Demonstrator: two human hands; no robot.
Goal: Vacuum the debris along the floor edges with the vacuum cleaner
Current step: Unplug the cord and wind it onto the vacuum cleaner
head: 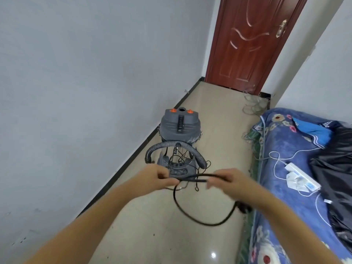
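Observation:
A grey canister vacuum cleaner point(180, 125) with two orange knobs stands on the beige tiled floor by the left wall. Its ribbed black hose point(182, 144) arches over its wheeled base. In front of it I hold a black power cable point(202, 221) that hangs in a loop below my hands. My left hand point(160, 177) pinches the cable at the left. My right hand point(226, 179) grips it at the right, about a hand's width away. The plug end shows dark and blurred by the bed's edge.
A bed point(276, 168) with a blue floral cover fills the right side, with a white power strip point(302, 178), white cables and a black bag point(339, 168) on it. A shut red-brown door point(251, 40) closes the far end. A black skirting point(133, 159) runs along the left wall. Tangled thin wires point(254, 104) lie near the door.

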